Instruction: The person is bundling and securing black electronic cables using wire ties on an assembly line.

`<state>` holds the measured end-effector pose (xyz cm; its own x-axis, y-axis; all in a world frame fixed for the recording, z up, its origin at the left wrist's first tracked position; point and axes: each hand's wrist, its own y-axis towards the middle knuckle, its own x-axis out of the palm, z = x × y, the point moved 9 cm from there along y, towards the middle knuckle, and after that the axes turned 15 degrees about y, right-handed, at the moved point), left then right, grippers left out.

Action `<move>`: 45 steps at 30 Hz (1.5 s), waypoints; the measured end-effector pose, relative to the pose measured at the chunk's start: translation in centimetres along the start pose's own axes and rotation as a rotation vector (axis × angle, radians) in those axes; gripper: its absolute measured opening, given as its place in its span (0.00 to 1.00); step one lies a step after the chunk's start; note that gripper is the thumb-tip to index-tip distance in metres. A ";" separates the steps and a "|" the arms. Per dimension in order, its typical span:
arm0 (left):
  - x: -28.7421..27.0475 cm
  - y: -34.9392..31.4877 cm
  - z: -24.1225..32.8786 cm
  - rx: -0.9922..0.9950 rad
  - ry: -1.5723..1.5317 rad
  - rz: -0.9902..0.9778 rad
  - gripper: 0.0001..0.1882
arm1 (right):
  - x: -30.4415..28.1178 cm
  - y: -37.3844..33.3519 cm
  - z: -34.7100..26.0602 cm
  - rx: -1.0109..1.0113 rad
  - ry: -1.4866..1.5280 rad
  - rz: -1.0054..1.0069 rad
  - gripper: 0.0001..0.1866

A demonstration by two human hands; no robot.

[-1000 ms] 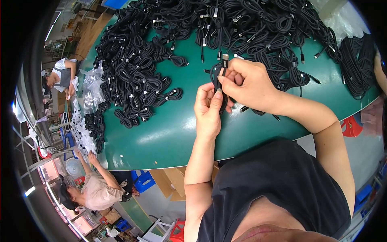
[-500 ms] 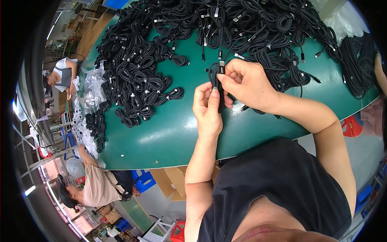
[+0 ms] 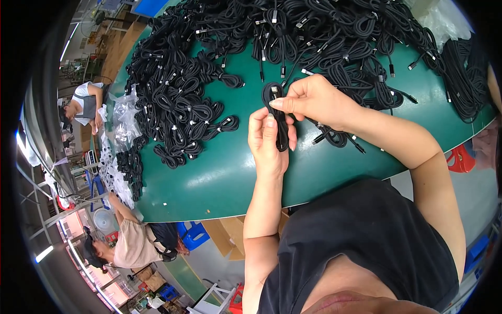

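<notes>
A coiled black braided cable is held upright between my two hands over the green table. My left hand wraps round the lower part of the coil, thumb lying along its front. With thumb and fingertips, my right hand pinches the upper part of the coil, just below a silver metal plug. Part of the coil is hidden behind my fingers. Close to my right wrist, more black cable with dark plug ends lies on the table.
Bundled black cables cover the far and left parts of the green table. A thick hank of cable sits at the right edge. Clear plastic bags lie at the left, where two people work. A red stool stands at the right.
The coil has turned and tilted in my hands, so its loops now face up. My right fingers have shifted slightly left and down along it.
</notes>
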<state>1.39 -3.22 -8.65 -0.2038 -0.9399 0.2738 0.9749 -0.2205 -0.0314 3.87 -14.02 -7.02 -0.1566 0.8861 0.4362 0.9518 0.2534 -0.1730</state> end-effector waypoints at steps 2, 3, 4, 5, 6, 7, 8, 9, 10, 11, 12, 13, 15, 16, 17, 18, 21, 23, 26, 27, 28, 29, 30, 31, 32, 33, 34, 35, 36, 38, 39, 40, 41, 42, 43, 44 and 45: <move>-0.1 0.0 0.0 -0.003 -0.009 -0.014 0.12 | -0.6 0.5 1.8 0.181 -0.083 -0.042 0.12; -0.1 0.0 0.0 -0.006 -0.019 -0.027 0.12 | -0.8 0.8 2.0 0.181 -0.082 -0.042 0.12; 0.0 0.0 -0.1 -0.007 -0.018 -0.028 0.12 | -1.0 1.0 2.4 0.198 0.021 -0.036 0.14; -0.1 0.1 -0.1 -0.005 0.002 -0.013 0.12 | -1.2 1.1 2.6 0.214 0.124 -0.030 0.17; -0.2 0.2 -0.2 -0.004 0.023 0.002 0.12 | -1.2 1.1 2.7 0.258 0.131 -0.036 0.15; -0.3 0.2 -0.2 -0.005 0.025 0.000 0.12 | -1.0 0.9 2.6 0.257 0.133 -0.035 0.15; -0.2 0.2 -0.2 -0.008 0.027 -0.029 0.13 | -0.8 0.8 1.6 0.150 0.174 0.001 0.15; 0.0 0.2 -0.2 -0.011 0.029 -0.057 0.13 | -0.9 0.6 0.5 0.043 0.213 0.036 0.16; -0.1 0.1 -0.1 -0.013 0.030 -0.057 0.13 | 0.0 0.5 -0.1 0.053 0.257 -0.094 0.19; 0.2 -0.1 -0.2 -0.033 0.006 -0.088 0.13 | -0.3 0.6 -0.3 0.054 0.258 -0.094 0.19; 0.6 -0.1 -0.3 -0.053 -0.020 -0.121 0.13 | 0.1 0.7 -0.8 0.030 0.181 -0.180 0.19; 0.7 -0.1 -0.2 -0.053 -0.021 -0.121 0.13 | 0.6 0.5 -1.2 0.007 0.103 -0.265 0.19; 0.9 -0.1 -0.4 -0.076 0.022 -0.115 0.17 | 0.7 0.1 -1.6 0.003 0.031 -0.251 0.20; 1.2 -0.1 -0.4 -0.078 0.020 -0.115 0.17 | 0.5 0.1 -1.9 -0.041 -0.037 -0.190 0.19; 1.1 0.0 -0.6 -0.121 0.036 -0.075 0.20 | 0.1 0.0 -2.2 -0.085 -0.106 -0.128 0.17; 0.8 0.0 -0.8 -0.161 0.054 -0.031 0.24 | 0.1 0.2 -2.0 -0.084 -0.107 -0.132 0.17; 0.6 -0.1 -1.7 -0.280 0.002 -0.130 0.30 | -0.1 0.8 -2.0 -0.142 -0.012 -0.208 0.16; 0.6 -0.4 -2.1 -0.349 -0.038 -0.130 0.32 | 0.0 0.7 -2.1 -0.137 -0.021 -0.202 0.11; 1.4 -1.1 -2.8 -0.463 -0.023 -0.175 0.30 | 0.7 0.2 -3.2 -0.266 -0.199 -0.205 0.08; 1.6 -1.5 -3.0 -0.462 -0.027 -0.175 0.30 | 0.8 0.1 -3.0 -0.264 -0.257 -0.189 0.11; 1.7 -1.7 -3.2 -0.449 0.022 -0.170 0.29 | 0.7 -0.2 -3.0 -0.291 -0.280 -0.150 0.13; 1.7 -1.9 -3.2 -0.436 0.071 -0.164 0.28 | 0.7 -0.5 -3.1 -0.319 -0.303 -0.112 0.15; 1.8 -1.9 -3.1 -0.431 0.079 -0.168 0.28 | 0.8 -0.6 -3.6 -0.300 -0.268 -0.098 0.18; 1.6 -1.9 -3.1 -0.431 0.076 -0.165 0.28 | 0.8 -0.4 -3.4 -0.297 -0.270 -0.102 0.18; 1.7 -1.8 -3.1 -0.430 0.042 -0.190 0.30 | 0.4 0.0 -2.9 -0.264 -0.207 -0.070 0.19; 1.9 -1.7 -3.1 -0.427 0.007 -0.216 0.31 | 0.0 0.4 -2.5 -0.231 -0.147 -0.038 0.19; 1.7 -1.3 -2.6 -0.396 -0.037 -0.167 0.32 | -0.3 0.2 -2.3 -0.085 -0.122 -0.020 0.18; 1.5 -1.0 -1.9 -0.364 -0.080 -0.118 0.33 | -0.9 0.4 -2.4 -0.162 -0.115 -0.002 0.19; 1.1 -0.6 -1.3 -0.343 -0.146 -0.063 0.34 | -0.8 0.3 -2.9 -0.181 -0.097 0.009 0.19; -0.1 -0.1 -1.4 -0.310 -0.146 -0.024 0.33 | -0.6 0.1 -3.2 -0.212 -0.110 0.012 0.20; -0.4 -0.1 -1.5 -0.309 -0.125 -0.010 0.33 | -0.3 0.1 -3.0 -0.211 -0.112 0.006 0.20; -0.7 -0.2 -1.7 -0.290 -0.088 -0.005 0.33 | 0.1 -0.1 -2.9 -0.244 -0.149 -0.004 0.20; -0.9 -0.3 -1.9 -0.272 -0.050 -0.001 0.32 | 0.5 -0.2 -2.7 -0.276 -0.185 -0.015 0.19; -1.4 -0.5 -1.8 -0.258 0.009 0.088 0.31 | 0.5 -0.3 -1.9 -0.272 -0.177 0.003 0.21; -1.5 -0.4 -2.0 -0.261 0.008 0.089 0.31 | 0.6 -0.6 -1.8 -0.269 -0.212 0.019 0.21; -2.3 -0.5 -2.3 -0.277 0.057 0.140 0.30 | 0.6 -0.8 -1.5 -0.325 -0.225 0.031 0.20; -3.1 -0.5 -2.4 -0.293 0.107 0.192 0.30 | 0.8 -1.0 -1.5 -0.382 -0.237 0.041 0.20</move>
<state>1.26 -0.87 -11.82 -0.0428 -0.9899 0.1349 0.9325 -0.0881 -0.3503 3.17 -14.14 -5.15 -0.1305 0.9681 0.2141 0.9806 0.0942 0.1719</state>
